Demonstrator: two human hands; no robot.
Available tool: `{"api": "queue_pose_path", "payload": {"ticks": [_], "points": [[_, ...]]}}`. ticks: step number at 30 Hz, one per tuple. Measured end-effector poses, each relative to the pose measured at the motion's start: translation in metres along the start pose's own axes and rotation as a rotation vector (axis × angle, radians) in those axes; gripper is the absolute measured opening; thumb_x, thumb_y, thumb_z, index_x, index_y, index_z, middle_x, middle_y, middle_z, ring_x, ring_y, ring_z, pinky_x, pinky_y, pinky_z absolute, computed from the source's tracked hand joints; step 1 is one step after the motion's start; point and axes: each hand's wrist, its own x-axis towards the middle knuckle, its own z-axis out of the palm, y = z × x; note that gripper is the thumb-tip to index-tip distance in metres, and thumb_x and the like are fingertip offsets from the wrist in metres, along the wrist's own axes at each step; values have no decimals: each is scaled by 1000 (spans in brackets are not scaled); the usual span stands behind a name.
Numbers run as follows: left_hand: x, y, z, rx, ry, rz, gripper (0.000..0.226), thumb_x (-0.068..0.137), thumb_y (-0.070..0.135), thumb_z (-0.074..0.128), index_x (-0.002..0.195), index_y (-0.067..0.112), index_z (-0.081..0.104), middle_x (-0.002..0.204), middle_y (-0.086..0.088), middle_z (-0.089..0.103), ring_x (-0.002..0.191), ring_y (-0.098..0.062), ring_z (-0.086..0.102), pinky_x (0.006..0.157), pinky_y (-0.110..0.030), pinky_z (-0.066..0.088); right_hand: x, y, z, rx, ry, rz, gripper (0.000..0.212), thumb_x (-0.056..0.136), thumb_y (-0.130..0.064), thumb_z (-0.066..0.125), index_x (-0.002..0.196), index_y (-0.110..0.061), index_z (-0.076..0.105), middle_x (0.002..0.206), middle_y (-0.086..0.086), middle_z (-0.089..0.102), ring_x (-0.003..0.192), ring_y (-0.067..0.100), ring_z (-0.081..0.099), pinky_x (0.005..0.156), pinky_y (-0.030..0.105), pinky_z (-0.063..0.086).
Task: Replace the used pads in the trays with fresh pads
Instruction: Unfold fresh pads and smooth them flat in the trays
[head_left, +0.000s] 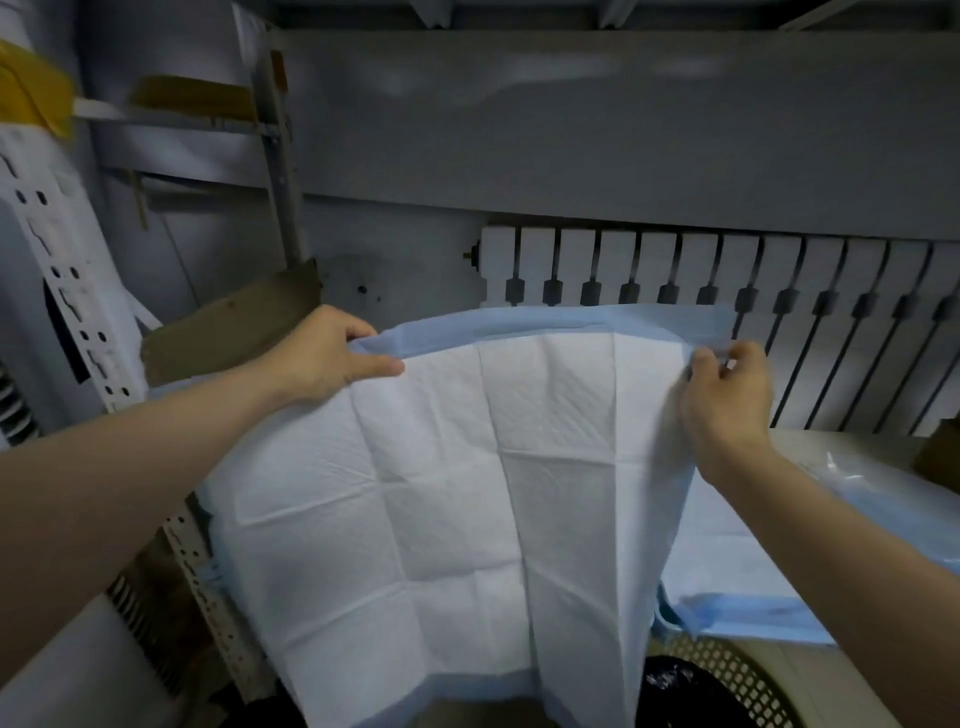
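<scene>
A white quilted pad with a blue border (457, 499) hangs unfolded in front of me, its fold creases showing. My left hand (332, 358) grips its top left corner. My right hand (727, 395) pinches the top right edge between thumb and fingers. The pad's lower edge drops toward the bottom of the view. Behind it on the right, another blue-edged pad (748, 587) lies flat on a surface. No tray is clearly visible; the held pad hides what lies below it.
A white radiator (779, 270) runs along the grey wall behind. A perforated metal shelf upright (67, 291) stands at left, with a brown cardboard piece (228, 322) beside it. A perforated beige bin with a black bag (727, 680) sits at bottom right.
</scene>
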Motion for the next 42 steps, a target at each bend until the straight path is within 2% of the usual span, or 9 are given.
{"api": "queue_pose_path", "payload": {"ticks": [5,8,12,19,23,28,34,39,42], "points": [[3,-11,-1,29,20,-4,20,81,30,76,74,12,71,68,0,61,62,-8,48,57,-26,37,3,3,4,1,15,-25,10,100,-18,42,106,-12,48,73,-3,44,62,8,41,56,22,37],[7,-17,0,147,32,18,19,86,26,71,84,7,73,79,-4,67,73,-13,57,63,-28,41,2,3,10,11,24,-57,14,99,-21,44,109,-14,50,73,-4,49,65,10,45,60,25,39],[14,-20,-3,432,77,16,11,86,25,67,92,23,76,94,-1,73,89,-24,65,76,-32,51,5,2,14,34,32,-121,7,96,-23,49,100,-18,52,72,-3,56,69,15,52,68,33,44],[40,-6,-4,728,195,11,8,86,17,60,85,23,65,90,-8,64,93,-31,54,86,-38,36,18,1,22,0,71,-166,4,91,-28,57,90,-26,59,69,6,60,62,18,52,63,37,48],[43,-12,19,675,43,-136,11,88,12,56,83,20,60,87,-5,62,84,-29,54,87,-35,36,19,7,30,-14,38,-143,10,92,-28,57,96,-21,63,74,13,65,61,19,53,61,39,49],[43,-36,51,602,209,-116,18,92,10,57,99,21,69,102,-10,67,103,-32,51,89,-41,37,21,14,48,-4,3,-121,8,95,-23,56,98,-17,60,80,4,63,71,16,58,75,38,55],[62,-43,64,408,226,-209,19,92,11,58,100,16,74,103,-11,71,91,-33,63,76,-41,53,38,18,62,-18,-10,-88,3,96,-22,55,99,-20,57,76,1,60,72,19,59,78,43,57],[72,-59,80,338,221,-306,15,92,14,60,99,14,73,103,-13,70,93,-35,65,82,-43,55,58,21,86,-140,-148,24,16,100,-16,43,111,-9,52,108,14,58,101,29,60,93,42,51],[79,-69,93,106,214,-386,5,89,9,62,90,10,67,93,-17,70,74,-34,70,72,-45,60,68,17,103,-225,-139,-39,23,99,-15,41,111,1,53,113,21,57,94,29,53,84,36,44]]}}
